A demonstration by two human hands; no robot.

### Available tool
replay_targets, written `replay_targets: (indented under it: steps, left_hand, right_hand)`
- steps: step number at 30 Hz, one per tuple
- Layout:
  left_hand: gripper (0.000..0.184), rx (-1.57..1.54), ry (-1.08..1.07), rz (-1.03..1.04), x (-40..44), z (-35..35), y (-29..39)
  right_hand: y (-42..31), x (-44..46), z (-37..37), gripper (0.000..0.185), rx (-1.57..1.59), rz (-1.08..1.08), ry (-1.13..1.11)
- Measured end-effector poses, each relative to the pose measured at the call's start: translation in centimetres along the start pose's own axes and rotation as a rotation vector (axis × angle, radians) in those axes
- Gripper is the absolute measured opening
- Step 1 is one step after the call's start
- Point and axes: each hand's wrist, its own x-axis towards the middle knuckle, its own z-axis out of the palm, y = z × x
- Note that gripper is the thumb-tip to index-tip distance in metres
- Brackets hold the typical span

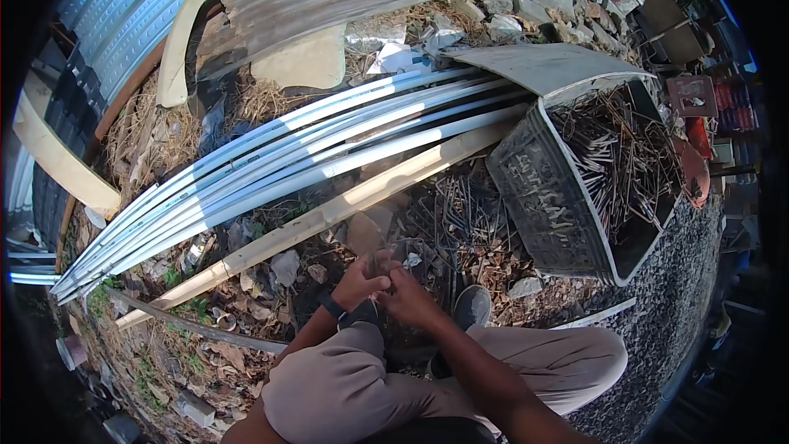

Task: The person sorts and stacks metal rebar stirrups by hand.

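My left hand (360,283), with a dark band at its wrist, is raised in front of my knees with its fingers curled. My right hand (406,298) meets it there, fingers closed and touching the left ones. Whatever is pinched between them, if anything, is too small and blurred to name. Just past the hands lie thin bent metal rods (460,218) among dry leaves and a flat brownish stone (368,230). A shoe (472,306) shows right of my right hand.
Several long white pipes (288,144) and a pale wooden beam (329,212) cross the ground ahead. A dark tub (549,201) full of rusty metal pieces (612,160) stands to the right. Corrugated sheets (362,0), rubble (567,12) and gravel (657,312) surround the spot.
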Motion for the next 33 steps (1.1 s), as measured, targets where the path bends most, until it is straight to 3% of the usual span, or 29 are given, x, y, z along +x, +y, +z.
replay_targets:
  steps: [2, 5, 6, 7, 9, 12, 16, 22, 26, 29, 33]
  left_hand:
    - [0.064, -0.067, -0.04, 0.099, -0.3, -0.4, -1.3]
    - [0.06, 0.064, 0.138, -0.059, -1.0, -1.3, -1.9]
    - [0.05, 0.049, 0.178, -0.095, -1.3, -1.8, -1.9]
    - [0.049, 0.035, 0.216, -0.071, -1.4, -2.0, -2.1]
    - [0.047, 0.008, 0.29, -0.018, -1.4, -2.4, -2.4]
    - [0.037, 0.009, 0.331, 0.014, -1.9, -2.1, -0.9]
    - [0.032, 0.046, 0.317, 0.077, -2.2, -3.4, -1.1]
    - [0.033, 0.077, 0.276, -0.013, -3.9, -4.4, -0.9]
    - [0.029, -0.215, 0.173, 0.07, -5.1, -5.5, -1.9]
    - [0.029, -0.349, 0.026, 0.147, -5.3, -5.5, -0.5]
    - [0.029, -0.459, -0.041, 0.196, -5.2, -5.6, 0.5]
  right_hand:
    - [0.5, -1.3, 0.5, 0.055, 0.081, -0.002, 0.032]
    - [3.2, -1.4, -0.7, 0.045, 0.456, 0.064, 0.011]
    - [2.7, -1.4, -1.7, 0.036, 0.482, 0.36, 0.083]
    - [1.8, -1.1, -2.5, 0.036, 0.281, 0.409, 0.254]
    - [6.4, -1.1, -1.6, 0.037, -0.103, 0.317, 0.372]
    - [6.5, -0.1, -1.0, 0.05, -0.225, 0.23, 0.32]
    - [5.3, 1.6, 0.9, 0.073, -0.365, 0.297, 0.385]
    - [5.8, 3.0, 1.4, 0.064, -0.308, 0.164, 0.514]
    - [6.4, 4.0, 0.4, 0.063, -0.134, 0.134, 0.454]
    - [6.1, 4.7, -0.7, 0.063, 0.203, 0.261, 0.302]
    - [7.7, 5.6, 0.4, 0.05, 0.329, 0.236, 0.161]
